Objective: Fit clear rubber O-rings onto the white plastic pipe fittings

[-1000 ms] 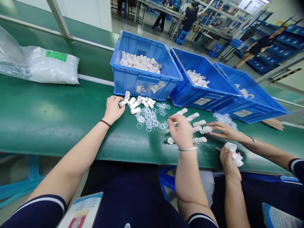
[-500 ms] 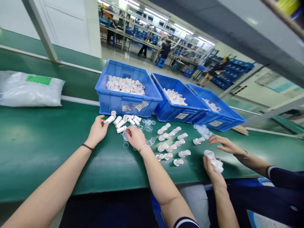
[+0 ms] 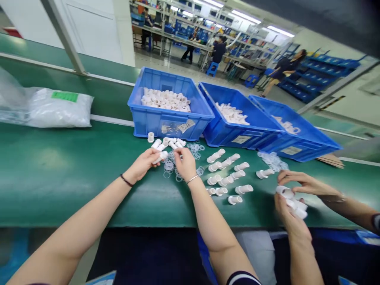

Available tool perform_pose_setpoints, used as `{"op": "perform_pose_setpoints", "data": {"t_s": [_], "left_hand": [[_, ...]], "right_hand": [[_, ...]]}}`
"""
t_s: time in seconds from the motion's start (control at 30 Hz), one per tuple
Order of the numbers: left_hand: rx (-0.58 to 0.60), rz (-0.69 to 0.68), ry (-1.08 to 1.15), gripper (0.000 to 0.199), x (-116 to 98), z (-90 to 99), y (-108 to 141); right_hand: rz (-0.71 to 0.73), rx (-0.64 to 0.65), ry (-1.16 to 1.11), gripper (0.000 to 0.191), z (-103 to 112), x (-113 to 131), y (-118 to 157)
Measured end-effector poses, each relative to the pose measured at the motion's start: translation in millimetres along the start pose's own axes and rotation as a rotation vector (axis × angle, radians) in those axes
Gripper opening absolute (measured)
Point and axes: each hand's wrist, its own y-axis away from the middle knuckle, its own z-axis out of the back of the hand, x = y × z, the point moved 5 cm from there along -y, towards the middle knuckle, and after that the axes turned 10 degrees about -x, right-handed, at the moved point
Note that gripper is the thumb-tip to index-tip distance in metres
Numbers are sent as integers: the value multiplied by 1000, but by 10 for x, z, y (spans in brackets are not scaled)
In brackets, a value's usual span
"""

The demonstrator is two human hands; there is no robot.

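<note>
Between its fingers my left hand (image 3: 143,164) holds a white pipe fitting (image 3: 160,157) over the green table. My right hand (image 3: 185,162) is just to its right, fingertips pinched beside the clear rings (image 3: 168,166); whatever is between them is too small to make out. Behind both hands lie several white fittings (image 3: 156,143), and one short fitting (image 3: 151,137) stands upright by the left bin. Several assembled white fittings (image 3: 226,181) stand in rows to the right of my right hand.
Three blue bins (image 3: 172,122) with white parts line the table's back. A plastic bag (image 3: 61,113) lies at the left. At the right, a co-worker's hands (image 3: 292,213) hold white fittings near a pile of clear rings (image 3: 272,161).
My left hand has moved right, toward my right hand, with a white fitting in it. The whole view has shifted. The co-worker's two hands are closer together.
</note>
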Motion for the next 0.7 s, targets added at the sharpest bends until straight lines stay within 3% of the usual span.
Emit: {"op": "perform_pose_setpoints", "data": {"t_s": [0.07, 0.2, 0.37, 0.47, 0.6, 0.7], "left_hand": [[31, -33, -75, 28, 41, -60, 22], [78, -92, -167, 36, 116, -109, 25], [36, -401, -526, 33, 41, -82, 63], [40, -487, -713, 25, -32, -89, 113], [170, -548, -895, 20, -115, -138, 177], [257, -632, -938, 18, -152, -173, 231]], "right_hand": [[4, -48, -129, 14, 5, 64, 18], [72, 8, -206, 14, -65, 194, 80], [87, 37, -203, 14, -114, 197, 110], [76, 58, -225, 15, -123, 178, 106], [-24, 131, -338, 14, -162, 123, 89], [-229, 213, -526, 18, -225, 37, 85]]}}
